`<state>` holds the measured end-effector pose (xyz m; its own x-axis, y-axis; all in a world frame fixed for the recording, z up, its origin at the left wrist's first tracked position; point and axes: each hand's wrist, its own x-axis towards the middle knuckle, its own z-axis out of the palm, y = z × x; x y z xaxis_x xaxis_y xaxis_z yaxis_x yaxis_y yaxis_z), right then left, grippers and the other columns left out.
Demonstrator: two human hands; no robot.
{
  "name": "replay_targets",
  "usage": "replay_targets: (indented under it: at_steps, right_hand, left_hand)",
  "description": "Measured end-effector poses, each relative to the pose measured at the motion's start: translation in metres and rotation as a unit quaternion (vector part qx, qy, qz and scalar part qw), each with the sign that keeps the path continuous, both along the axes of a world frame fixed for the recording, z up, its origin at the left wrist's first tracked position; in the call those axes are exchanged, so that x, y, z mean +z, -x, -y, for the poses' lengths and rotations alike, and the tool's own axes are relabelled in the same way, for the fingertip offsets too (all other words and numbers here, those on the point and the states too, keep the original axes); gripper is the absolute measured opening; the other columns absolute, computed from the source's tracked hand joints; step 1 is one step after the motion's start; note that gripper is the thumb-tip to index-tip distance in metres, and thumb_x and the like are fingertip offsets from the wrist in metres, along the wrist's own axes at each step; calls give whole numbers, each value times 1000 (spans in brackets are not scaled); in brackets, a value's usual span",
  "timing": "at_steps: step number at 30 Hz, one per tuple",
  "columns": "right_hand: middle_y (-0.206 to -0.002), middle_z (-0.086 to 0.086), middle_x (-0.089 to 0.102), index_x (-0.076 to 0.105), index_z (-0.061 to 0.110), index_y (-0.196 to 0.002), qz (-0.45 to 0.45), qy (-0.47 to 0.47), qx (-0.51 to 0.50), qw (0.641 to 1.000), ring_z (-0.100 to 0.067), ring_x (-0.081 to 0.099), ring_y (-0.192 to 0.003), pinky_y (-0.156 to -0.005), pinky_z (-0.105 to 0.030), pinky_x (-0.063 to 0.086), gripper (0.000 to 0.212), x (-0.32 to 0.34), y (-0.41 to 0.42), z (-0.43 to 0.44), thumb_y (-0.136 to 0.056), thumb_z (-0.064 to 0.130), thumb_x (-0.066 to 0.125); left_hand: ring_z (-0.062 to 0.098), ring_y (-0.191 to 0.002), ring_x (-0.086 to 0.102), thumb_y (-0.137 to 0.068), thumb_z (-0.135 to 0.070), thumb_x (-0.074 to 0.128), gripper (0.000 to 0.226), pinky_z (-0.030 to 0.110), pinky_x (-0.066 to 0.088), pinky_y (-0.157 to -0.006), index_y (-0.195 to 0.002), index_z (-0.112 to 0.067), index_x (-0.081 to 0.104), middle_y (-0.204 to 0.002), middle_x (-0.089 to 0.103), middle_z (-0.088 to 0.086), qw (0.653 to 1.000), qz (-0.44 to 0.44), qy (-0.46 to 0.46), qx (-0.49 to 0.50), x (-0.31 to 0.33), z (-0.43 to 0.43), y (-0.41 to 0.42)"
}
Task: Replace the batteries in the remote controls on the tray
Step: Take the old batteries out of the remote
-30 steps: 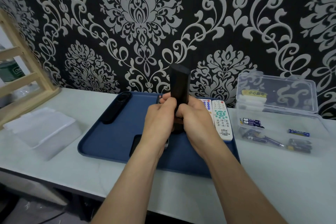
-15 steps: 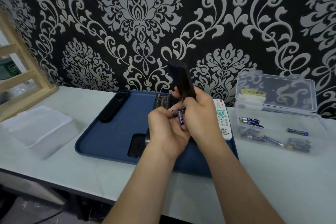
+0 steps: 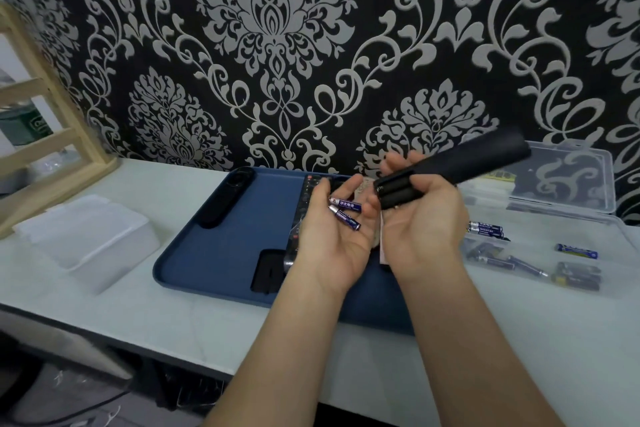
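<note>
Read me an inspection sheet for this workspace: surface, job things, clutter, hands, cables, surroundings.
Surface: pale table with a blue tray on it.
Job's things: black remote in the right hand, battery bay open; two batteries lying on the left palm; slim black remote and loose black cover on the tray; clear battery box right of the tray, lid up.
Clutter: white lidded box left of the tray.
Hands: left hand palm up, fingers relaxed; right hand grips the remote.
Cables: possibly one on the floor; none seen on the table.
Surroundings: patterned wallpaper, wooden rack.
</note>
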<state>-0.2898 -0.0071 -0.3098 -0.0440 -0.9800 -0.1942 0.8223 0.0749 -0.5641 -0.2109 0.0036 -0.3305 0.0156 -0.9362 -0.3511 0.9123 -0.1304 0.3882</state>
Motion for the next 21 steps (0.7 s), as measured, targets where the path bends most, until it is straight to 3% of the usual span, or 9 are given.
replay_targets:
  at_steps: [2, 6, 8, 10, 12, 13, 16, 17, 21]
  right_hand:
    - [-97, -10, 72, 61, 14, -100, 25, 1, 37, 999, -24, 67, -100, -78, -37, 55, 23, 0, -3, 2, -96, 5, 40]
    - [-113, -17, 70, 56, 12, -111, -47, 54, 156, 985, -26, 66, -100, -68, -34, 56, 16, -2, -27, -4, -101, 10, 44]
    - [-106, -13, 73, 56, 13, -111, -101, 91, 191, 972, -23, 69, -97, -71, -35, 56, 14, -3, -46, -10, -102, 11, 44]
    - [-100, -10, 74, 57, 13, -111, -142, 117, 226, 957, -21, 70, -93, -72, -36, 57, 14, -4, -65, -17, -102, 13, 46]
    - [-93, -7, 75, 58, 14, -107, -190, 133, 254, 939, -19, 70, -88, -70, -34, 56, 11, -6, -80, -22, -102, 16, 47]
    - [-87, -5, 75, 57, 15, -104, -213, 136, 266, 930, -17, 69, -84, -66, -32, 55, 10, -8, -90, -25, -102, 18, 48]
    - [-71, -3, 69, 58, 16, -96, -271, 140, 287, 908, -14, 63, -65, -57, -25, 52, 11, -13, -116, -33, -101, 21, 51]
    - [-68, -4, 66, 59, 15, -96, -286, 141, 295, 901, -14, 60, -61, -54, -23, 50, 11, -15, -126, -37, -101, 21, 51]
    - [-64, -4, 61, 62, 9, -103, -351, 160, 331, 861, -10, 55, -54, -51, -19, 48, 18, -24, -148, -49, -100, 24, 53]
  left_hand:
    - [9, -43, 48, -100, -38, 43, 39, 15, 36, -34, -85, -6, 59, -79, 67, 14, 1000, 28, -6, 5, 1, -2, -10]
    - [5, -32, 26, -100, -38, 43, 39, 15, 16, -28, -68, -18, 49, -52, 49, -1, 987, 148, -30, 50, 4, -10, -45]
    - [5, -34, 26, -100, -38, 43, 39, 15, 16, -30, -67, -18, 50, -49, 42, -4, 962, 257, -39, 83, 8, -17, -64]
    - [4, -37, 34, -102, -36, 40, 39, 16, 24, -33, -69, -19, 54, -49, 45, -7, 910, 400, -35, 107, 13, -27, -81]
    - [5, -47, 46, -101, -28, 40, 35, 20, 36, -42, -71, -20, 56, -53, 54, -12, 829, 545, -24, 124, 12, -34, -102]
    - [10, -58, 53, -99, -24, 42, 30, 27, 43, -52, -72, -21, 56, -61, 59, -11, 761, 634, -34, 136, 10, -39, -117]
    - [30, -93, 52, -96, -22, 41, 20, 41, 43, -78, -91, -16, 59, -99, 56, 9, 464, 860, -137, 160, 1, -51, -158]
    - [33, -99, 48, -97, -21, 39, 22, 42, 40, -80, -98, -13, 59, -106, 52, 13, 409, 879, -168, 178, -1, -55, -173]
    - [35, -114, 38, -98, -28, 39, 29, 45, 33, -89, -119, -14, 52, -123, 45, 16, 352, 883, -244, 190, -6, -64, -209]
